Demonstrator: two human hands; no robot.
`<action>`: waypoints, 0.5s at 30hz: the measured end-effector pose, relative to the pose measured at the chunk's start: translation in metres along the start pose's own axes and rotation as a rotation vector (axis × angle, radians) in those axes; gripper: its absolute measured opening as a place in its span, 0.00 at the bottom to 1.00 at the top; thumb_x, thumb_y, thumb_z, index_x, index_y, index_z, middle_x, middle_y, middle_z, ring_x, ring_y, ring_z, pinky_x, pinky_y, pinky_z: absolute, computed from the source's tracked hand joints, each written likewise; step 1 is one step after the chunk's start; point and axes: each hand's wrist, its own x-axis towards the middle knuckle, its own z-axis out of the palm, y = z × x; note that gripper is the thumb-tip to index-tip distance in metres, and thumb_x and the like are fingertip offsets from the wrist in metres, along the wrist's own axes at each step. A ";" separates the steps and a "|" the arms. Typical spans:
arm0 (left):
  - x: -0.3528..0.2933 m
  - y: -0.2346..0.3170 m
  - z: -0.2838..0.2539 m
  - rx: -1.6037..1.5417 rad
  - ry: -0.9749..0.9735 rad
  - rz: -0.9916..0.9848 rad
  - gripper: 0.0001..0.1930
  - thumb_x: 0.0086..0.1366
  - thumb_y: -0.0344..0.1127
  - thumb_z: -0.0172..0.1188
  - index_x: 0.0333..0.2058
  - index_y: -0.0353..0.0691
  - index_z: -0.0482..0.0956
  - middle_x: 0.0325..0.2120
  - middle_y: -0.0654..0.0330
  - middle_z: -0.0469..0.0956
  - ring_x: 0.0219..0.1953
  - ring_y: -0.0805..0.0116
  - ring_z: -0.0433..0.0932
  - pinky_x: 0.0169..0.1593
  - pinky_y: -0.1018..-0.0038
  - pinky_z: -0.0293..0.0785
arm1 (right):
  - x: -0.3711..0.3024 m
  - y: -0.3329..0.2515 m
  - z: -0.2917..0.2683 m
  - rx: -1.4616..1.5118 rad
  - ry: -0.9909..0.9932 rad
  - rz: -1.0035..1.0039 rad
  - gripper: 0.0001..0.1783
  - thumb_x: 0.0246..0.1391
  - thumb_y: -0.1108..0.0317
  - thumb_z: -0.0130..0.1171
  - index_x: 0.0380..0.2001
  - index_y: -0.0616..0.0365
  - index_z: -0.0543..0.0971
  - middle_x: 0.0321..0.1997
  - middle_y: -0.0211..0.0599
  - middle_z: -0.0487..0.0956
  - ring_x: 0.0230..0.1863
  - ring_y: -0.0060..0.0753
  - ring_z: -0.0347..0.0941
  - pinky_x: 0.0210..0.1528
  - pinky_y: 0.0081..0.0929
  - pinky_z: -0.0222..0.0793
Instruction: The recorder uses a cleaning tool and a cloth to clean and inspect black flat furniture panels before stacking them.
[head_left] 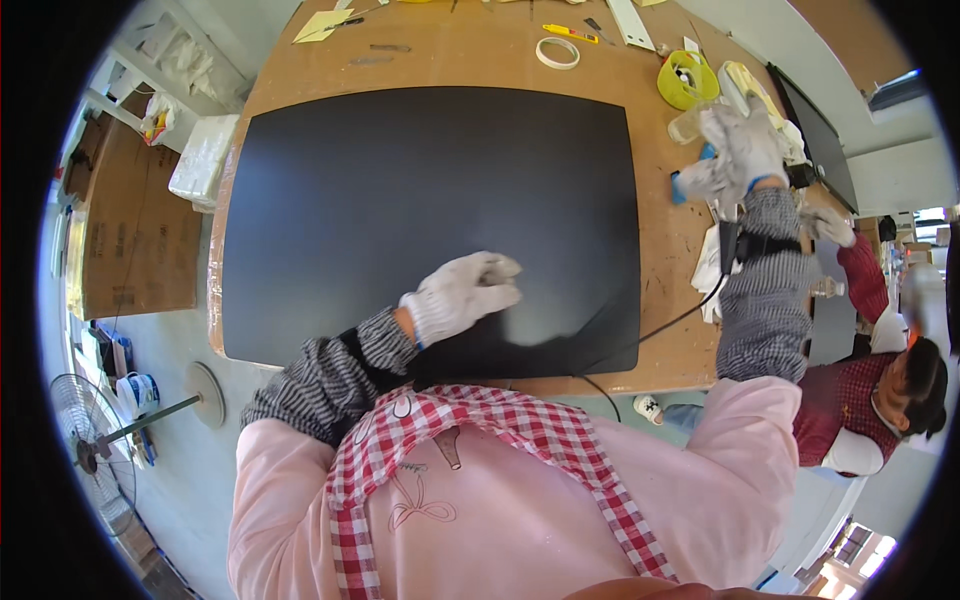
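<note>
A large black panel (420,190) lies flat on the brown worktable. Over its near edge is my left hand (462,297) in a white glove, loosely curled, with a gap between thumb and fingers and nothing visible in it. At the table's right side my right hand (738,155), in a soiled white glove, is closed around a clear bottle (688,126) with blue parts, which looks like a spray bottle. The glove hides much of it. A black cable (685,318) runs from a dark handle-like piece (729,245) beside my right forearm, across the panel's near right corner.
A yellow-green basket (688,80), a roll of tape (557,53) and a yellow cutter (570,34) lie along the far right. White cloths (708,270) lie near my right arm. Another person (868,410) works at the right. A fan (95,450) stands at left.
</note>
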 end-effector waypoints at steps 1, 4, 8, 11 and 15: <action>-0.002 -0.006 -0.007 -0.064 0.025 -0.007 0.26 0.66 0.35 0.65 0.58 0.25 0.71 0.51 0.50 0.79 0.56 0.64 0.78 0.62 0.70 0.73 | 0.039 0.049 -0.005 -0.228 0.051 0.007 0.50 0.55 0.43 0.60 0.69 0.70 0.60 0.60 0.63 0.77 0.62 0.56 0.75 0.65 0.40 0.68; -0.025 -0.014 -0.021 -0.207 0.172 -0.077 0.26 0.66 0.35 0.65 0.58 0.26 0.72 0.50 0.51 0.79 0.54 0.65 0.79 0.61 0.70 0.74 | 0.096 0.059 0.030 -0.278 -0.063 0.114 0.51 0.55 0.38 0.58 0.68 0.70 0.61 0.59 0.63 0.77 0.63 0.56 0.74 0.66 0.40 0.67; -0.022 -0.020 -0.039 -0.256 0.231 -0.053 0.25 0.65 0.35 0.66 0.57 0.27 0.73 0.48 0.53 0.81 0.52 0.67 0.79 0.59 0.72 0.75 | 0.169 0.178 0.044 -0.629 -0.458 -0.054 0.33 0.61 0.45 0.55 0.56 0.62 0.75 0.54 0.59 0.79 0.54 0.52 0.79 0.55 0.40 0.73; -0.030 -0.016 -0.047 -0.196 0.327 -0.091 0.28 0.65 0.36 0.66 0.59 0.27 0.71 0.51 0.49 0.79 0.55 0.64 0.78 0.62 0.69 0.73 | 0.153 0.142 0.063 -0.751 -0.347 -0.244 0.25 0.63 0.50 0.53 0.48 0.62 0.79 0.51 0.58 0.80 0.52 0.53 0.79 0.53 0.44 0.73; -0.031 -0.011 -0.044 -0.135 0.393 -0.015 0.34 0.61 0.38 0.69 0.62 0.28 0.68 0.57 0.46 0.75 0.60 0.59 0.75 0.66 0.66 0.69 | 0.085 0.050 0.049 -0.331 -0.284 -0.217 0.27 0.62 0.51 0.56 0.54 0.63 0.75 0.52 0.54 0.80 0.52 0.48 0.79 0.52 0.40 0.74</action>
